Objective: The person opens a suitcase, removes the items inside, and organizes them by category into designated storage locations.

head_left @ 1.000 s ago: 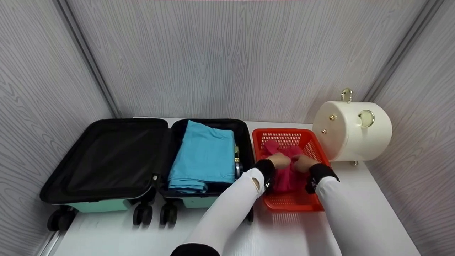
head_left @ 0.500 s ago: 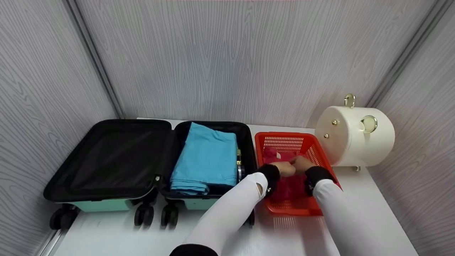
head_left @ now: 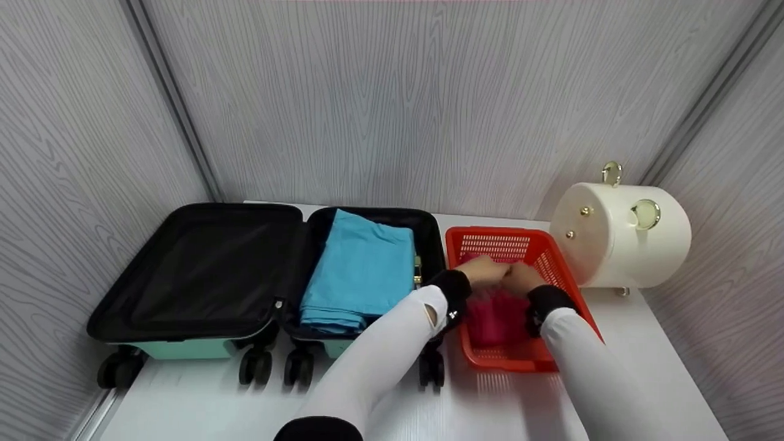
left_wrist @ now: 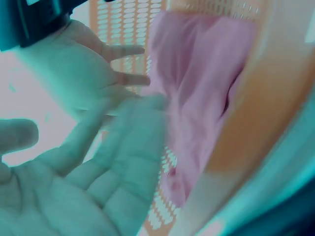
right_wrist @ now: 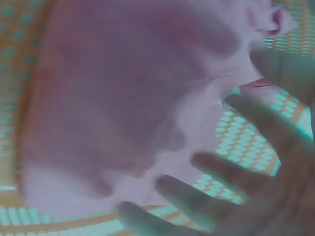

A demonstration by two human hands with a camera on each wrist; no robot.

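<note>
My left hand (head_left: 482,271) has just shifted toward the far edge of the red basket (head_left: 511,365); its fingers (left_wrist: 130,157) and those of my right hand (head_left: 522,279) are straight, released, so the pink cloth (head_left: 499,318) inside seems ungripped.

Deep-pink cloth (head_left: 496,321) — creased, lying in a red basket (head_left: 497,231).

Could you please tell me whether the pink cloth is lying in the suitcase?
No, the pink cloth lies in the red basket, to the right of the open suitcase.
</note>
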